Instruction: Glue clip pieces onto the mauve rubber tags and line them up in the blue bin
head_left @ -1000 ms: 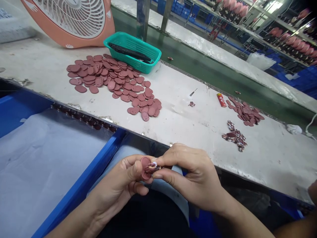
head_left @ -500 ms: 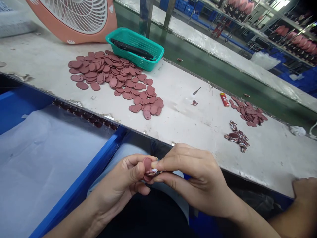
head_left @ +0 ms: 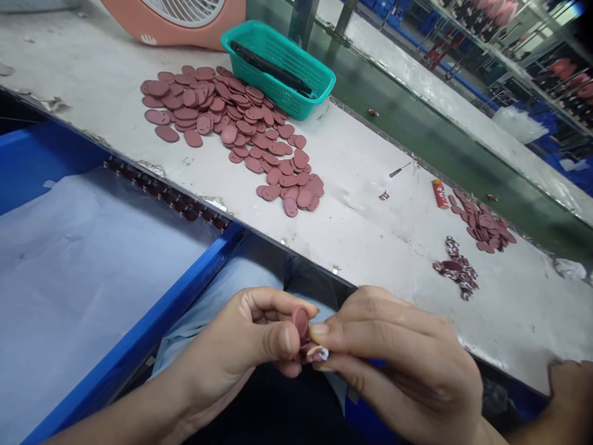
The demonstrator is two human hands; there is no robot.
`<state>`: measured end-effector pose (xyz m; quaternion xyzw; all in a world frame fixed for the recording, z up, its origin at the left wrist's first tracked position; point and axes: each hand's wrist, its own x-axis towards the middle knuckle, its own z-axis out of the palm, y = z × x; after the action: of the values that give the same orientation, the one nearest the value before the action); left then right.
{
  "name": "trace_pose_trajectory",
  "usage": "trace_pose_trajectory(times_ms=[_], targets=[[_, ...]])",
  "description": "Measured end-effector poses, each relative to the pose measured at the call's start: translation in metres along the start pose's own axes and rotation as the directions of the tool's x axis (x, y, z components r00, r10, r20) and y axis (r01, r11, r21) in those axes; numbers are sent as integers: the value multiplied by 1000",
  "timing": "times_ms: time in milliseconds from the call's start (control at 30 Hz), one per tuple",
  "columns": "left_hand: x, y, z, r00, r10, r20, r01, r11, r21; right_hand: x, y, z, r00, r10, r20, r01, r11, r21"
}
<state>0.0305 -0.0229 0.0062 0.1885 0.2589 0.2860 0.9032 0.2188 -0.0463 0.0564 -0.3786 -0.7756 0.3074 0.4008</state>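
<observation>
Over your lap, by the near edge of the worktop [head_left: 361, 241], your left hand [head_left: 241, 337] pinches a reddish-brown oval disc [head_left: 300, 321] upright between thumb and curled fingers. Your right hand [head_left: 407, 352] has its fingertips nearly together on a small brown piece with a white tip [head_left: 317, 354], at the disc's lower end. Beyond, similar discs [head_left: 241, 117] lie heaped beside a green basket [head_left: 296, 106].
</observation>
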Motion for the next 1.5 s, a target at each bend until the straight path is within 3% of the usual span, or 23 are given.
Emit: trace_pose_trajectory(times_ms=[367,633,1000,1500], targets=[[1,-3,-7,996,-62,-64,64,997,33,2,4,1,998,34,44,-34,999,-23],[6,-3,-14,996,-78,-43,77,997,-22,4,2,0,997,78,14,-77,994,-77],[6,-3,-8,986,-145,-88,142,989,-30,0,13,3,997,77,7,-77,997,-18],[7,-6,-10,989,-126,-77,121,991,-59,2,17,4,998,66,8,-66,998,-20]])
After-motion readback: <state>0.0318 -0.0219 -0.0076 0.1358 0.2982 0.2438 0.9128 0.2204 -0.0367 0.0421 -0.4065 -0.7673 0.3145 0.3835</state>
